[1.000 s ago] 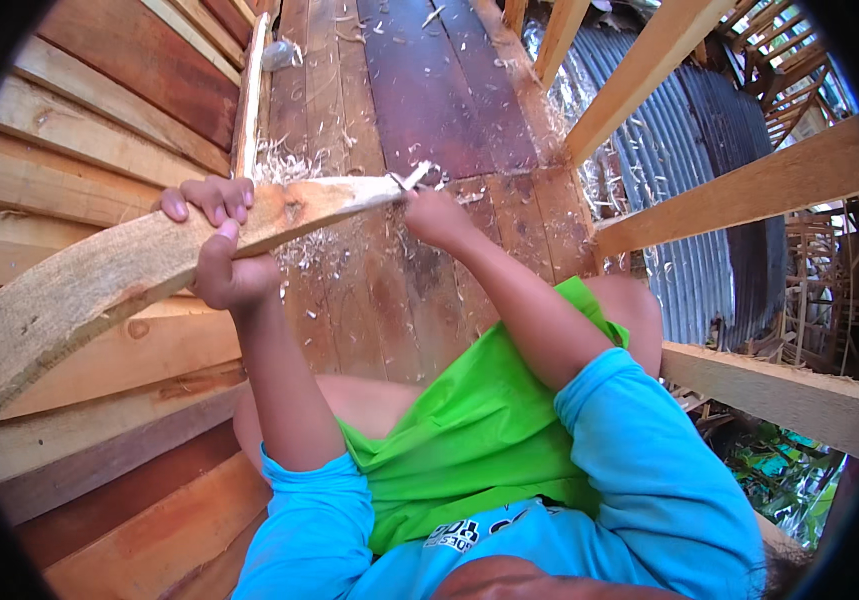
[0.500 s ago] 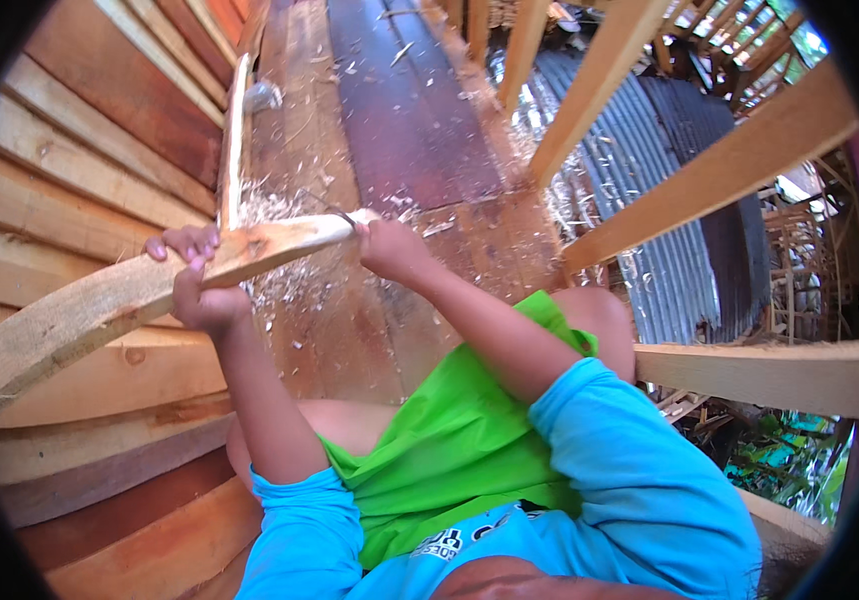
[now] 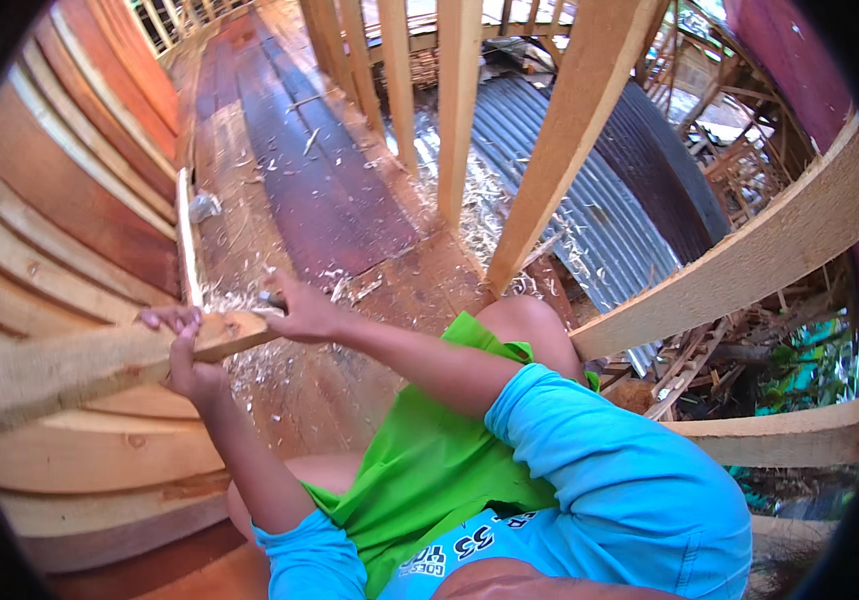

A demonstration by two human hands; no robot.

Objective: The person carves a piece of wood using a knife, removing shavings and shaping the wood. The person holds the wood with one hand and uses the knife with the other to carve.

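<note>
My left hand [image 3: 187,352] is wrapped round a pale wooden beam [image 3: 79,372], which runs in from the left edge, its fingers over the top and its thumb on the near side. My right hand [image 3: 307,308] is closed at the beam's right end. A small dark, metallic-looking piece [image 3: 272,298] shows at its fingers; most of it is hidden, and its kind cannot be made out. Pale wood shavings [image 3: 249,375] lie on the floor below the beam.
A plank wall [image 3: 79,210] stands close on the left. Wooden uprights [image 3: 559,160] and a slanting beam [image 3: 739,245] line the right, with corrugated metal sheets [image 3: 559,165] beyond. A crumpled clear plastic piece [image 3: 205,207] lies on the plank floor [image 3: 319,190].
The view has swung, showing more of the floor ahead. The beam now appears lower at the left and its right end more covered by my right hand. My left hand keeps its grip.
</note>
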